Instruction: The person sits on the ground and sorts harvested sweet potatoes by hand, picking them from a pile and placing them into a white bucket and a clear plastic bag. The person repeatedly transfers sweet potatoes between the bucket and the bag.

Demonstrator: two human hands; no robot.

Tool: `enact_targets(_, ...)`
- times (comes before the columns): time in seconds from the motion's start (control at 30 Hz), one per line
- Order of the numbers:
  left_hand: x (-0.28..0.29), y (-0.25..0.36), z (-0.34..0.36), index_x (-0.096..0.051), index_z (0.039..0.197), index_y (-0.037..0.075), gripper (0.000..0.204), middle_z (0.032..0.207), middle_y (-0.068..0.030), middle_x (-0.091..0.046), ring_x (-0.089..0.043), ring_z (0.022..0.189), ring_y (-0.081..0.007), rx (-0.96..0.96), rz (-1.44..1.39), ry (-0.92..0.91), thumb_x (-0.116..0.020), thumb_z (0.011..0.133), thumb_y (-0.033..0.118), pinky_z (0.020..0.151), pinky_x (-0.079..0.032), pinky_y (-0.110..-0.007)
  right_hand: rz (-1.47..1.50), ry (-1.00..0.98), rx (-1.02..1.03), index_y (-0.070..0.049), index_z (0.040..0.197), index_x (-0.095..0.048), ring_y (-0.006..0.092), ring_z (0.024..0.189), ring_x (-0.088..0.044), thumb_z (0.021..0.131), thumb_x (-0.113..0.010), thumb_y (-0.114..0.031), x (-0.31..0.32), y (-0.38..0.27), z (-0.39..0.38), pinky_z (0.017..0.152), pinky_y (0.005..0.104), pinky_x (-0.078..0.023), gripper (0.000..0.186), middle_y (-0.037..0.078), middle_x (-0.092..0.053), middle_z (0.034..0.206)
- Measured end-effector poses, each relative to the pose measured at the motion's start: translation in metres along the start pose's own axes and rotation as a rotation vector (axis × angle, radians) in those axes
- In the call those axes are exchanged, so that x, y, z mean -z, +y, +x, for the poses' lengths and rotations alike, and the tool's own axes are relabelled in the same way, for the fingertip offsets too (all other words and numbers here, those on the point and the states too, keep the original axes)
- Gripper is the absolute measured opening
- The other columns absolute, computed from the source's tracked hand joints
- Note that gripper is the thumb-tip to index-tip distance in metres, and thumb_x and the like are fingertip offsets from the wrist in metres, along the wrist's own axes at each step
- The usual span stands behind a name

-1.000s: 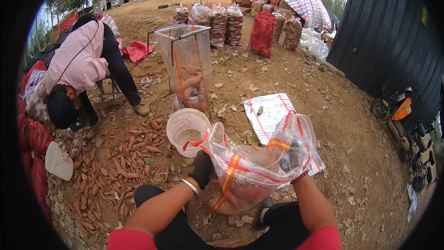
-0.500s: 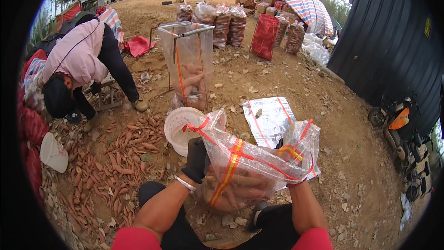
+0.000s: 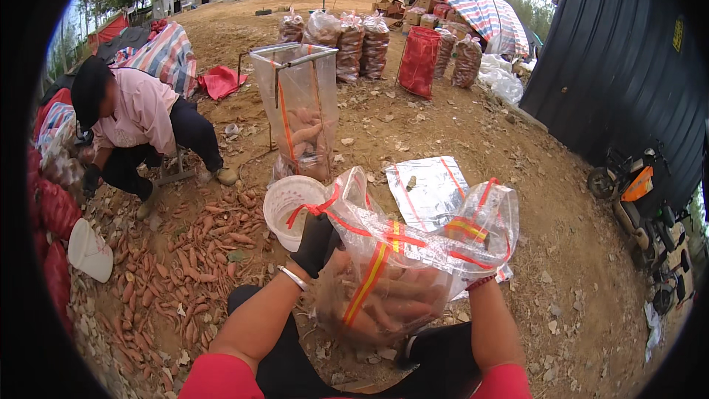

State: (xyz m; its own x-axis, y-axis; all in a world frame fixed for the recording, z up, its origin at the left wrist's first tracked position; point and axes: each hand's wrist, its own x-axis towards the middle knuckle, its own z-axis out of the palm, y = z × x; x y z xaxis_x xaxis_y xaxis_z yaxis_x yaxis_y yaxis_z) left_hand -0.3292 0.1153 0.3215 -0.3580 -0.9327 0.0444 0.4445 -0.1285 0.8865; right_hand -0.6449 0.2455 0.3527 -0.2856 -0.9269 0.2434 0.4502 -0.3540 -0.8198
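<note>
A clear plastic bag with red edging and yellow-and-red stripes stands between my legs, its lower part full of sweet potatoes. My left hand, in a black glove, is closed on the left side of its mouth beside a red tie. At the right side of the mouth is my right hand; folds of plastic cover its fingers, and only the wrist end shows clearly. Just beyond my left hand stands a white bucket. A flat silvery bag with orange stripes lies on the ground behind the plastic bag.
Loose sweet potatoes cover the ground at left, near a crouching co-worker and a tipped white pail. Ahead, a metal frame holds another part-filled bag. Full sacks stand farther back. A scooter is parked at right.
The bag's mouth has risen and shifted slightly right with my hands, and plastic now covers my right glove. The co-worker has raised their head and upper body, with an arm by the sacks at left.
</note>
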Motion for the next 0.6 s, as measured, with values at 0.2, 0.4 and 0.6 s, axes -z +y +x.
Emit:
enact_targets(0.2,-0.004,-0.014,-0.025,-0.067,0.094,0.002,0.019,0.085,-0.0032,-0.066,-0.064,0.078,-0.0139,-0.009,0.394,-0.042,-0.054,0.095,0.017,0.067,-0.051,-0.033,0.262,-0.09,-0.251,-0.006,0.12,-0.053,0.0202,0.101,-0.058,0.1,-0.048,-0.036,0.039,0.038,0.0,0.09,0.0346,-0.051,0.036,0.007,-0.059,0.113)
enact_targets(0.4,0.005,-0.003,0.01,-0.065,0.093,0.003,0.017,0.084,-0.0029,-0.067,-0.064,0.072,-0.0139,-0.266,0.084,0.112,-0.051,0.095,0.013,0.063,-0.051,-0.032,-0.243,0.007,-0.064,-0.007,0.112,-0.055,0.0195,0.095,-0.057,0.099,-0.049,-0.037,0.052,0.051,0.012,0.085,0.0339,-0.05,0.033,0.005,-0.059,0.103)
enact_targets(0.6,-0.008,0.001,0.032,-0.063,0.11,0.006,0.026,0.106,-0.0082,-0.067,-0.065,0.094,-0.023,-0.242,-0.11,-0.015,-0.049,0.097,0.024,0.081,-0.052,-0.039,0.248,-0.058,0.041,-0.007,0.109,-0.057,0.0178,0.093,-0.056,0.094,-0.057,-0.036,0.045,0.038,0.019,0.085,0.0327,-0.048,0.032,0.004,-0.058,0.102)
